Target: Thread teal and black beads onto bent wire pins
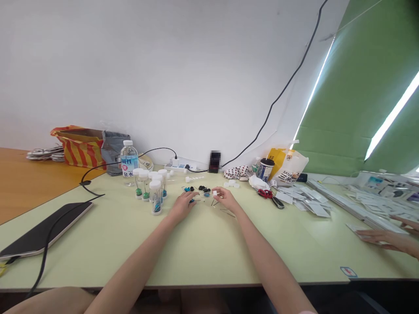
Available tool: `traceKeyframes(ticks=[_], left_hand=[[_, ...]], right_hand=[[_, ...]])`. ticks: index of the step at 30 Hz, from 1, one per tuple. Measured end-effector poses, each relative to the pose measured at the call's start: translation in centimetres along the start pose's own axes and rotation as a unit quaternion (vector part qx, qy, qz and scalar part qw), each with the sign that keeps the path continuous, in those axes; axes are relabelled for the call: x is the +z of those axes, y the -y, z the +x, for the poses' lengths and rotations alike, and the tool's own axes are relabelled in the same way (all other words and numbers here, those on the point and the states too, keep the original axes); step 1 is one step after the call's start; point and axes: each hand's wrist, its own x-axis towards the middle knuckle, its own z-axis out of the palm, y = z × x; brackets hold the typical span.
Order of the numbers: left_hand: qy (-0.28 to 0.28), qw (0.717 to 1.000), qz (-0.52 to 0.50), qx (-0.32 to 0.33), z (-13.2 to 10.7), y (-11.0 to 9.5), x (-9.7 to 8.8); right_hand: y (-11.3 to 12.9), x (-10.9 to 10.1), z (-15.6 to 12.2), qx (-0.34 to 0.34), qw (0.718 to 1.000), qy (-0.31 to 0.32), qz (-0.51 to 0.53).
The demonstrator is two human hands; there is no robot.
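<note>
Capped vials (153,192) holding green and blue bits, your left hand (183,205) just right of them, grip unclear, your right hand (225,198) beyond, grip pinching a white cap (215,192).

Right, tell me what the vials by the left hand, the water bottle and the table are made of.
Vials: clear, glossy, likely plastic or glass; coloured contents show through, caps white, plastic-looking.
Water bottle: thin clear plastic, by its printed label and white screw cap.
Table: smooth matte pale-green top, probably laminate; no grain shows.
</note>
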Motion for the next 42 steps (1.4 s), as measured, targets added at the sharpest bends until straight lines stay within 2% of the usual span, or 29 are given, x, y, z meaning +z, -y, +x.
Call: traceKeyframes(ticks=[5, 13, 23, 27, 30, 34, 39, 42], left_hand=[[-0.002, 1.0, -0.007, 0.002, 0.0, 0.1, 0.1], [0.003, 1.0, -0.003, 0.002, -0.1, -0.1, 0.0], [0.003, 0.999, -0.037, 0.0, -0.1, -0.2, -0.2], [-0.005, 0.999, -0.039, 0.001, -0.2, -0.3, -0.4], [-0.014, 0.998, -0.057, -0.014, -0.3, -0.5, -0.3], [-0.04, 0.991, -0.111, -0.056, -0.3, -0.5, 0.1], [-0.068, 0.963, -0.24, -0.102, 0.0, -0.3, 0.3], [-0.087, 0.955, -0.261, -0.114, 0.0, -0.4, -0.1]], right_hand=[[0.5, 0.4, -0.2, 0.002, 1.0, 0.005, 0.012], [0.1, 0.4, 0.0, 0.006, 1.0, 0.003, -0.006], [0.2, 0.7, 0.0, -0.015, 1.0, -0.003, -0.012], [0.4, 2.2, 0.2, -0.03, 0.997, -0.053, -0.039], [1.5, 3.8, 0.3, -0.07, 0.989, -0.099, -0.083], [3.2, 5.1, 1.0, -0.12, 0.975, -0.113, -0.15], [4.5, 6.7, 2.8, -0.162, 0.97, -0.084, -0.158], [5.1, 8.3, 3.5, -0.175, 0.97, -0.044, -0.163]])
